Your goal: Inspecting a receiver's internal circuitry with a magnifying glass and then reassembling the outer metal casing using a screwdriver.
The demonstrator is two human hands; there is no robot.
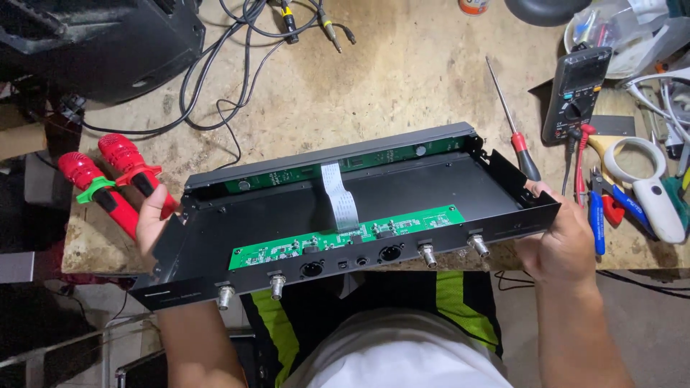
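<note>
While its long axis runs left to right, connectors facing the person, the open chassis (402, 194) is gripped at either end by left hand (152, 223) and right hand (564, 241).

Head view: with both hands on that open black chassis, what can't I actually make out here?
- Left hand: fingers hidden behind the open black chassis end wall.
- Right hand: fingertips hidden by the chassis's other end.
- Front circuit board: mostly covered by the chassis's top lip.
- Rear green board: components too small to identify.
- Multimeter: display unreadable.
- Black speaker cabinet: cut off by the frame's top-left edge.
</note>
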